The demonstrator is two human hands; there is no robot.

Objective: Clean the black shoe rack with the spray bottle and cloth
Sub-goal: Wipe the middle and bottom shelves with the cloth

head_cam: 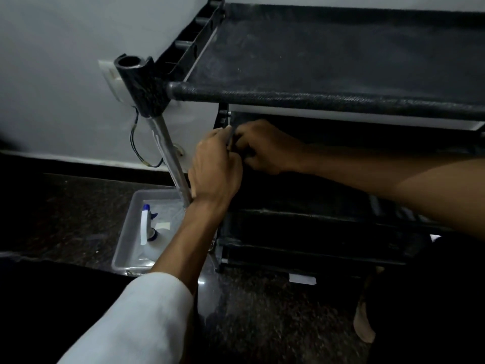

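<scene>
Nearest my camera, a white sleeve (131, 324) covers the left arm as it reaches up from the lower left across a dark speckled stone floor (262, 324). The left hand (215, 164) and right hand (262, 148) meet knuckle to knuckle at the left end of the black shoe rack's (328, 98) second shelf. Both have their fingers curled and pinched on some dark material (242, 151) between them. I cannot tell in this dim light whether that is a cloth or the shelf's own fabric. The spray bottle (147, 227) is in neither hand. It lies on its side, blue nozzle tip toward the wall, in a clear plastic tub (123, 248) on the floor, below and left of the left hand. The left forearm crosses the tub's right edge. The tub stands just beside the rack's metal front leg (168, 151), and the left wrist is close against that leg. Above the hands, the rack's top shelf (341, 53) carries a greyish film. Behind the rack stand a pale wall (52, 74), a white socket plate (109, 73) and loose wires (136, 145).
</scene>
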